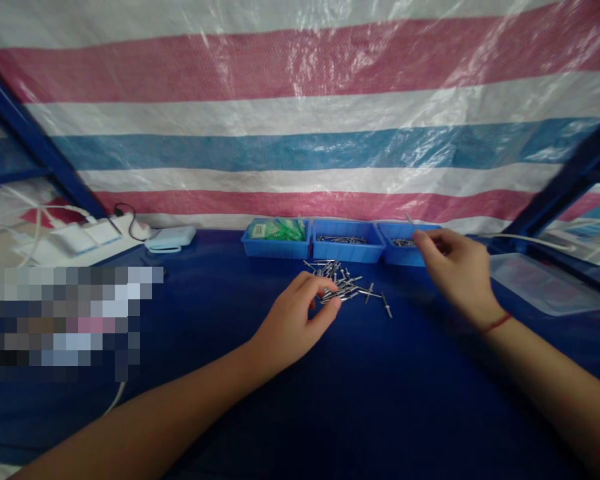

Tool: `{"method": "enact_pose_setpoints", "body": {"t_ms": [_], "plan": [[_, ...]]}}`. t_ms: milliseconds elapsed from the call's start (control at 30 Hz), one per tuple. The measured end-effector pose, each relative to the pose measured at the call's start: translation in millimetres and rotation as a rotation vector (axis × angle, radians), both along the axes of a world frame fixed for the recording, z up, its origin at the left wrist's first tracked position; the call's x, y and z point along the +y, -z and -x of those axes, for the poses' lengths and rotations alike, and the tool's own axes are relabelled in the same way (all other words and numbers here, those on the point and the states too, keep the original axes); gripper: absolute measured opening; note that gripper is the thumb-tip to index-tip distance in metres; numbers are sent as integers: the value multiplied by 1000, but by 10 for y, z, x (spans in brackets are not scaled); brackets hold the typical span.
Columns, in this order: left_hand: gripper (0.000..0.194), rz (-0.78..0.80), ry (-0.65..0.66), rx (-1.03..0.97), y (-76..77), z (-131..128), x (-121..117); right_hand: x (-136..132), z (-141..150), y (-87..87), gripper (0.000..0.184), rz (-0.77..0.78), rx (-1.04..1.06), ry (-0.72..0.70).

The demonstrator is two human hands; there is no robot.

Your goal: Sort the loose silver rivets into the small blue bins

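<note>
A loose pile of silver blind rivets (350, 288) lies on the blue tabletop. My left hand (297, 313) rests at the pile's left side, with its thumb and index finger curved and slightly apart at the rivets. Over the right blue bin (397, 257), my right hand (455, 270) is closed in a pinch. A thin, blurred blind rivet (410, 219) sticks up from its fingertips. More rivets lie in that bin, partly hidden by the hand. The middle blue bin (347, 252) also holds rivets.
The left blue bin (276, 249) contains green packets (277, 229). A white power strip (90, 237) with cables and a light blue case (170, 239) sit at the back left. A clear plastic lid (555, 283) lies right. A striped sheet (300, 153) hangs behind.
</note>
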State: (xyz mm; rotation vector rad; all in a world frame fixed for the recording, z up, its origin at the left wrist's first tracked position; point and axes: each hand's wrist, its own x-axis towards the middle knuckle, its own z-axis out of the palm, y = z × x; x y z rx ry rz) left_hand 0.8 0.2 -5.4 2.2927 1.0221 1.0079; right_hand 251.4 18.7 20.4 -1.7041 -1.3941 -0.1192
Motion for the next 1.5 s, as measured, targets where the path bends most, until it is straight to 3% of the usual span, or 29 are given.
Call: {"method": "enact_pose_setpoints", "body": {"t_ms": [100,200,433,667,900,1167,1500], "plan": [[13,-33,17,105,1,-6,3,98,-144,13,32,56,-98,47],[16,-96,-2,269,17,0,14,82,-105,38,37,70,-172,9],[24,-221,4,510,16,6,78,-109,228,62,29,65,-200,-279],[22,-233,20,579,-53,5,81,-239,468,102,30,114,-205,-521],[21,-285,-19,623,-7,11,79,-256,542,195,30,190,-214,-682],[19,-250,-9,446,-46,2,53,-349,621,152,15,213,-222,-867],[13,13,25,-115,-56,-36,9,-381,662,158,15,202,-242,-923]]}}
